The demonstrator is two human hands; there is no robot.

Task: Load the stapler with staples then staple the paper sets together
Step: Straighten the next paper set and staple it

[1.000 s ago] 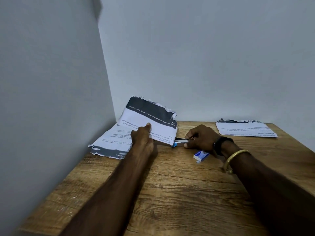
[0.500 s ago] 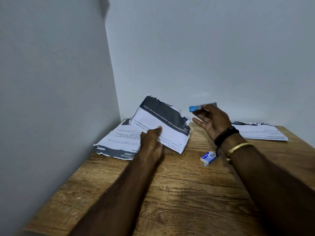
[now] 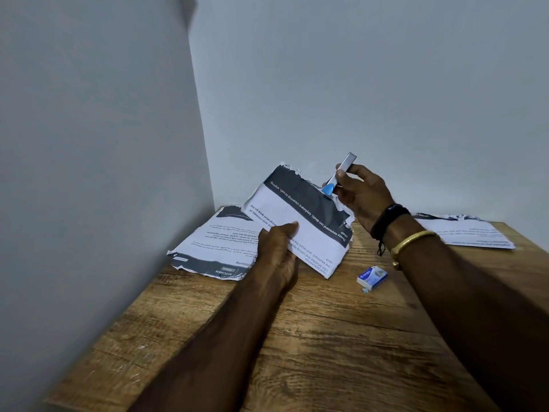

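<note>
My left hand (image 3: 277, 248) grips a paper set (image 3: 300, 221) with a dark header band, tilted up off the table. My right hand (image 3: 361, 194) holds a small silver stapler with a blue tip (image 3: 338, 173) in its curled fingers, raised above the far right corner of that set, blue end pointing down. A second paper set (image 3: 214, 248) lies flat against the left wall, under the held one. A third paper set (image 3: 463, 230) lies at the far right. A small blue-and-white staple box (image 3: 372, 277) rests on the wood below my right wrist.
The wooden table (image 3: 326, 337) sits in a corner, with a grey wall on the left (image 3: 89, 173) and another behind. My right wrist wears a black band and a gold bangle.
My right hand lifted the stapler off the table from the paper's edge and turned it from level to steeply tilted, blue tip down. The left hand raised the paper set slightly.
</note>
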